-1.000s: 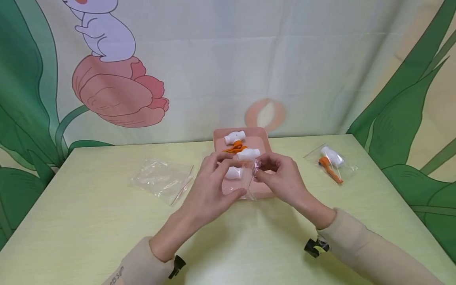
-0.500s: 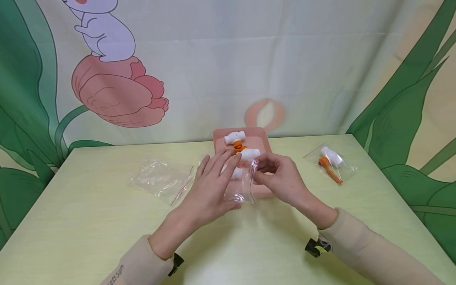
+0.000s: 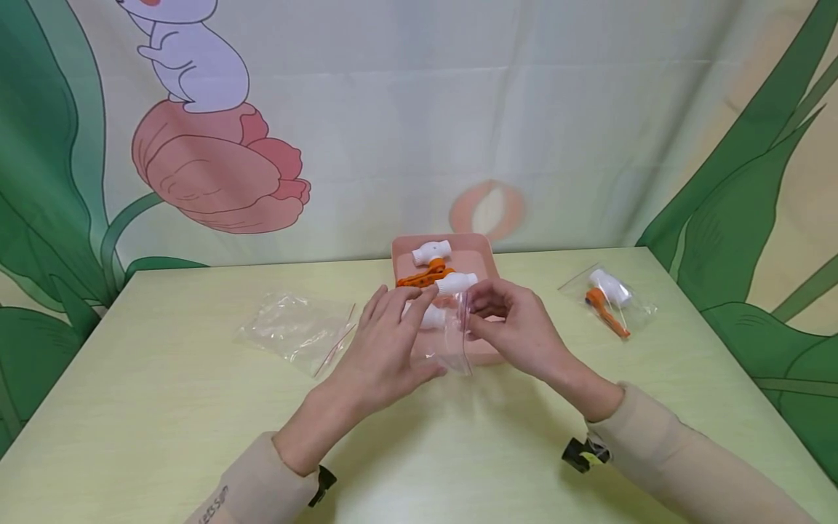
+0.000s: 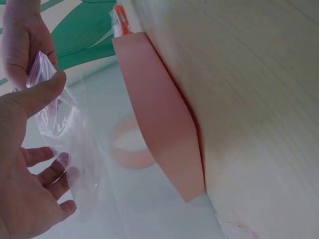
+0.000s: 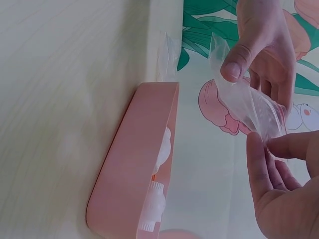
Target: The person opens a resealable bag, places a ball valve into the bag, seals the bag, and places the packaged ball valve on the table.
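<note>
A clear zip bag [image 3: 453,348] is held up over the near part of the pink tray [image 3: 483,253]. My right hand [image 3: 524,327] pinches its zip edge between thumb and fingers; the pinch shows well in the right wrist view. My left hand [image 3: 380,353] spreads around the bag's other side, thumb apart from the loosely extended fingers [image 4: 55,174], with the film [image 4: 65,124] between them. White plastic valve bodies [image 3: 457,283] and orange lever handles [image 3: 425,274] lie in the tray. Another white valve body [image 3: 432,316] is partly covered by the left fingers and the bag.
Left of the tray lies a flat clear bag [image 3: 297,327] with a red zip line. To the right, a sealed bag [image 3: 644,309] holds a white valve body [image 3: 610,287] and an orange lever [image 3: 609,313]. A printed curtain [image 3: 366,145] hangs behind the table's back edge.
My left fingers have straightened and drawn back from the bag's edge, then settled slightly lower. The bag's crumpled zip edge now hangs straighter. My right hand keeps its pinch in nearly the same place.
</note>
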{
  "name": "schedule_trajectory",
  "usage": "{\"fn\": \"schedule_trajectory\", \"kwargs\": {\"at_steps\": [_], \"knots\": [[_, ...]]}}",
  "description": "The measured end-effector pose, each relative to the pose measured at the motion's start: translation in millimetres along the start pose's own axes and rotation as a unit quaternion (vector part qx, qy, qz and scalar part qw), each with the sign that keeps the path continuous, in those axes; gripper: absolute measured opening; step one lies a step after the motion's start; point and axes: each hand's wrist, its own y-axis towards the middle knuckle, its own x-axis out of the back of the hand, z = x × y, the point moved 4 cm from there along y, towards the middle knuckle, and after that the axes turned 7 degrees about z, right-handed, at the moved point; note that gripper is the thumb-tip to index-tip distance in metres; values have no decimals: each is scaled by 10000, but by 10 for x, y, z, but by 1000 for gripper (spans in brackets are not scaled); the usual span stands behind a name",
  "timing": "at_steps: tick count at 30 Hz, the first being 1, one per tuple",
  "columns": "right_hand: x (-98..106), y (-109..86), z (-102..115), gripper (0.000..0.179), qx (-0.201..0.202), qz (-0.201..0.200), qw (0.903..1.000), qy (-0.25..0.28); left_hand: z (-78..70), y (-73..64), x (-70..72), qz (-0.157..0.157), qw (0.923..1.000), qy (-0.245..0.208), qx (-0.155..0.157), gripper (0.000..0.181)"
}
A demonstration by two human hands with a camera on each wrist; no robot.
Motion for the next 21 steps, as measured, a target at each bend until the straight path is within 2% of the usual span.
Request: {"fn": "schedule_trajectory", "kwargs": {"at_steps": [3,6,10,14,21], "knots": [[14,-5,-3,25,9,-87,9997,-238,5,-1,-8,19,10000,-80,13,96],[36,-18,5,25,9,-243,9972,-710,10,-4,-13,-46,10000,-74,5,94],[59,-38,26,20,-52,-331,9923,-1190,7,-9,-11,-186,9998,5,-4,91],[61,-39,56,13,-136,-216,9921,-1231,-6,-15,-8,-221,9996,153,33,92],[47,-51,72,5,-448,-17,9942,-978,-32,-24,-12,-276,9982,539,5,92]]}}
